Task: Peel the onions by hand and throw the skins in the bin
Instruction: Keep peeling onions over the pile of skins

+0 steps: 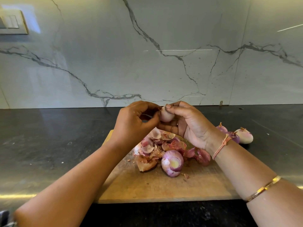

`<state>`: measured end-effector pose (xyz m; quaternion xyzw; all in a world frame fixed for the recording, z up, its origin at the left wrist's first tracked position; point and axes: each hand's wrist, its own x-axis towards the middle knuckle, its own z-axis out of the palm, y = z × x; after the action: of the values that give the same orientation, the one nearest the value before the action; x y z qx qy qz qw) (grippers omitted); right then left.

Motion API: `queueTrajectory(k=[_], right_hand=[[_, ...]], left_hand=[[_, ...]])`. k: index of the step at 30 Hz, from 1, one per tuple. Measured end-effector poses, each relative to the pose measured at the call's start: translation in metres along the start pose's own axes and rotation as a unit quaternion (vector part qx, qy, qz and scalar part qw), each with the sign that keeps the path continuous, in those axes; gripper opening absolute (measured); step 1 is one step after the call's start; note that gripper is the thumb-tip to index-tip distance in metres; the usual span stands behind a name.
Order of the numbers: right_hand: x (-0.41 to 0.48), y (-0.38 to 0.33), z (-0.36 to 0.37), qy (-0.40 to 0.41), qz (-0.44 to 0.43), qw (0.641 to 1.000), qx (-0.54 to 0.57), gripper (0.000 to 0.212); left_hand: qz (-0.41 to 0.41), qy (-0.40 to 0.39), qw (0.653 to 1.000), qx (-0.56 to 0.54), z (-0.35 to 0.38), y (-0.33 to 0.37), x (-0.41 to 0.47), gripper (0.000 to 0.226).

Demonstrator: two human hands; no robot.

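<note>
Cradling the small red onion [166,115] above the chopping board [164,187] in my right hand's [188,124] curled fingers, my left hand [136,122] pinches its tip; I judge a slow downward pull best, dropping scraps onto the skin pile [152,154].

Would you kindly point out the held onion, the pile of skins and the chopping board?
held onion [166,115]: head view, its bare side
pile of skins [150,151]: head view, middle of heap
chopping board [164,189]: head view, bare near part

A pale onion [166,115] is held above the skins [157,148] heaped beside a purple onion [172,163].
</note>
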<state>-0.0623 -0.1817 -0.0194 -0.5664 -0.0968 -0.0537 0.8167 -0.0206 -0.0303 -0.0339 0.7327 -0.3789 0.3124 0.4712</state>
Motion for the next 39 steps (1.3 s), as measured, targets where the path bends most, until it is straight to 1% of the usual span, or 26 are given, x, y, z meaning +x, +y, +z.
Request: queueTrajectory(k=[5,9,16,23,32,36,38,39], right_hand=[[-0.0008,0.0017,0.0012,-0.003,0.003,1.000,-0.019,0.012],[-0.0003,0.0023,0.0016,0.002,-0.001,0.999,-0.035,0.016],[-0.0014,0.0004,0.0015,-0.008,0.019,0.999,-0.045,0.013],[-0.0026,-0.0016,-0.0012,-0.018,0.041,0.998,-0.033,0.009],[-0.0010,-0.0020,-0.0017,-0.016,0.053,0.998,-0.012,0.009],[0.0017,0.0005,-0.0016,0.002,0.018,1.000,-0.011,0.004],[0.0032,0.0014,-0.0022,0.011,-0.010,1.000,-0.002,0.007],[0.0039,0.0021,-0.0026,0.010,-0.022,1.000,-0.001,0.012]], left_hand=[[-0.030,0.013,0.999,-0.013,0.0004,-0.0003,-0.0004,0.011],[-0.045,0.021,0.999,-0.024,0.0001,-0.0001,-0.0006,0.013],[-0.071,0.014,0.997,-0.041,-0.0003,0.0017,0.0000,0.020],[-0.116,0.014,0.988,-0.097,0.0014,0.0052,0.0019,0.025],[-0.167,0.009,0.973,-0.162,0.0025,0.0047,0.0035,0.021],[-0.159,0.022,0.974,-0.161,0.0026,0.0064,0.0026,0.018],[-0.175,0.033,0.966,-0.186,0.0019,0.0071,0.0027,0.019],[-0.181,0.030,0.962,-0.200,0.0015,0.0080,0.0026,0.021]])
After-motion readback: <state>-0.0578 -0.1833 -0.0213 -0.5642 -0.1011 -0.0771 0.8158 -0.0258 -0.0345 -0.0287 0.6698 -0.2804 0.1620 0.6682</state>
